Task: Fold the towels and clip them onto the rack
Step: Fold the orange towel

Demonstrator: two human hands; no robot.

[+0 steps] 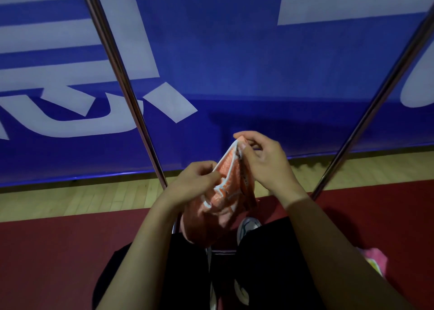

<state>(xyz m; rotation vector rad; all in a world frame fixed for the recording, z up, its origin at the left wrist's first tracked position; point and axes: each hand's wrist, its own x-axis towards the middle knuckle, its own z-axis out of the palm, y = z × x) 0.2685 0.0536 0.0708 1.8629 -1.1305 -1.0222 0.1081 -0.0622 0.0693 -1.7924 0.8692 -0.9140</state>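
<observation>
Our right hand point(263, 159) pinches the orange towel's point(225, 192) top corner. Our left hand point(192, 180) grips its edge at 8 o'clock from there; the cloth hangs toward 6 o'clock.

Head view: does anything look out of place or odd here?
Slightly: a pink cloth lies loose on the red floor mat at lower right. The orange-and-white towel is bunched between both hands, neither folded nor clipped.

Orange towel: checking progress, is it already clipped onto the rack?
No, the orange towel hangs bunched between left hand and right hand, off the rack poles.
</observation>
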